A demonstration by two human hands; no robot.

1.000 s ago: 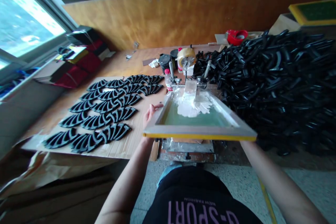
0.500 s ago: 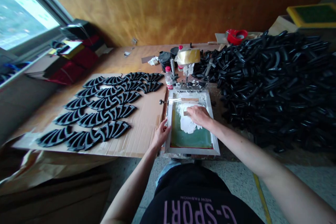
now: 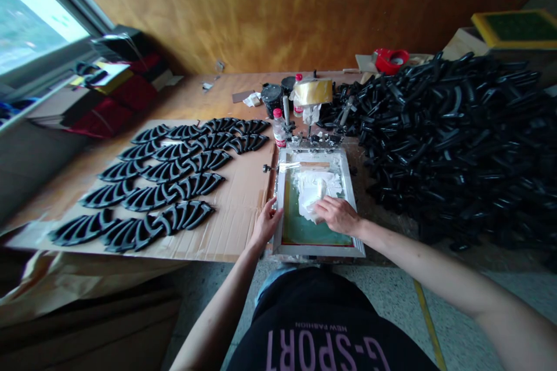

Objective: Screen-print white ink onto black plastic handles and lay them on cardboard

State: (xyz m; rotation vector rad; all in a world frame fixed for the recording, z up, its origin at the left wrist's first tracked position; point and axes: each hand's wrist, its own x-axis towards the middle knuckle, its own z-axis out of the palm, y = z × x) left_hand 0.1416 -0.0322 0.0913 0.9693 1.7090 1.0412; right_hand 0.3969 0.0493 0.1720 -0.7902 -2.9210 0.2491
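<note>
Black moulded parts (image 3: pixel 150 197) lie in neat rows on a cardboard sheet (image 3: pixel 235 208), spaced so that they do not touch, beside the printing station. The person's left hand (image 3: pixel 266 223) is relaxed and half open, its fingers resting against the left rail of a metal-framed silkscreen (image 3: pixel 319 250) as if to steady it, with no clenched grip. The screen lies flat, hinged at its far edge by clamps (image 3: pixel 311 140), which keeps it in register over the bed. White paste (image 3: pixel 310 191) sits heaped on the green mesh, directly under the right hand (image 3: pixel 339 215), which presses down with its fingers curled towards the paste; whether it grasps a small scraper there, I cannot tell. Further right, a loose heap of black parts (image 3: pixel 448 145) waits within easy reach.
</note>
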